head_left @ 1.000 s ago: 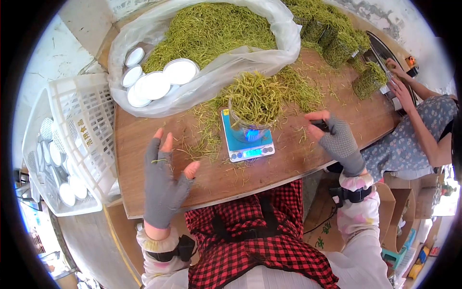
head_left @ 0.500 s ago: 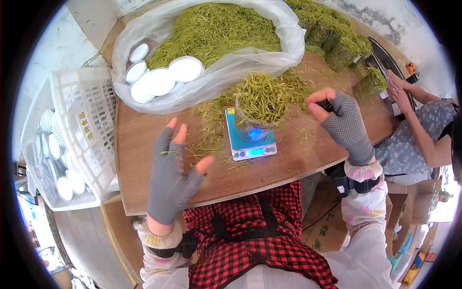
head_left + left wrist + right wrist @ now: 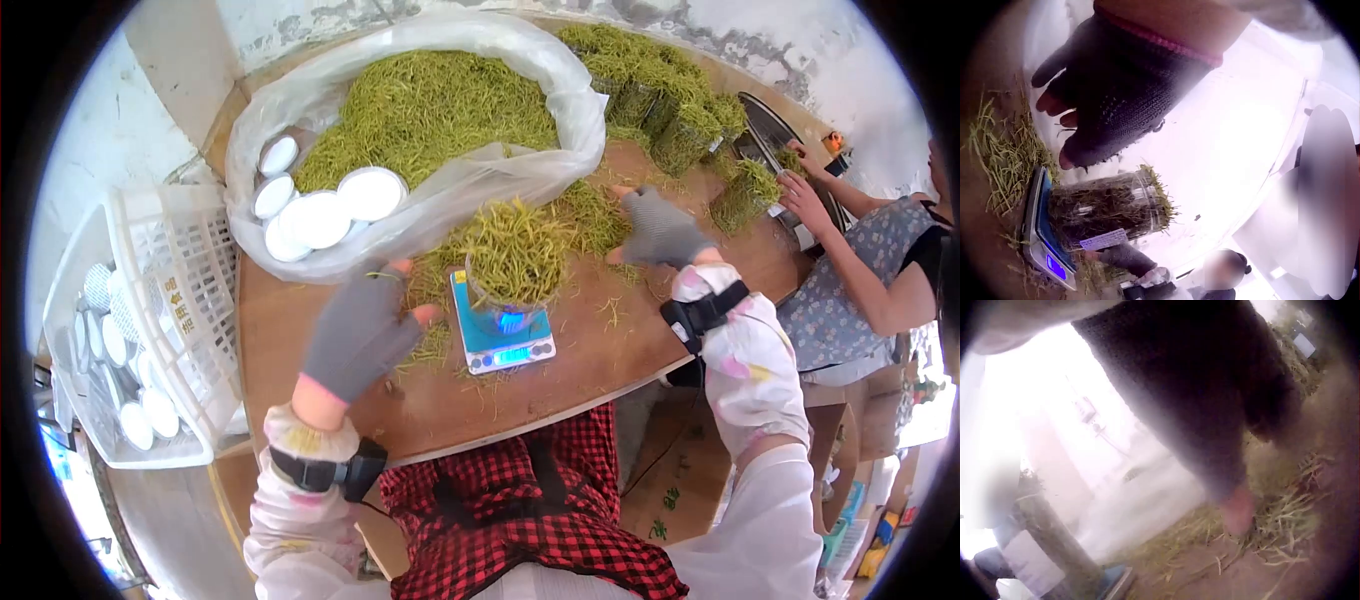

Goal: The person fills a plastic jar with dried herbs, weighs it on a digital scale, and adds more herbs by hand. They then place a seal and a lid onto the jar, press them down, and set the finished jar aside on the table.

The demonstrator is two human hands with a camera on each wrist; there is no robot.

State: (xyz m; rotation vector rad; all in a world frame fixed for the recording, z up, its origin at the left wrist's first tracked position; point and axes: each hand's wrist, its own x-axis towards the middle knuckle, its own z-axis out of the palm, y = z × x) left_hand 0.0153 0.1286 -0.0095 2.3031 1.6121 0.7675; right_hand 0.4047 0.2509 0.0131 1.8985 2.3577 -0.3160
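A clear jar (image 3: 505, 310) heaped with thin yellow-green dried plant strands (image 3: 520, 245) stands upright on a small digital scale (image 3: 510, 358) with a lit display. My left hand (image 3: 365, 325), in a grey fingerless glove, hovers left of the scale with fingers spread and nothing held. In the left wrist view the jar (image 3: 1110, 209) shows a white label on its side. Right of the jar, my right hand (image 3: 665, 230) reaches low to loose strands on the table. The right wrist view has its thumb tip (image 3: 1239, 512) right at those strands (image 3: 1285, 525); its other fingers are dark.
A large plastic bag (image 3: 450, 210) of strands, with white round lids (image 3: 320, 218) on it, lies behind. At left stands a white basket (image 3: 190, 310) of lids. Several filled jars (image 3: 680, 145) line the back right, beside another person (image 3: 860, 260).
My right hand has moved forward and down from beside the jar to the loose strands, its fingers extending. My left hand has tilted toward the scale. The jar stays on the scale.
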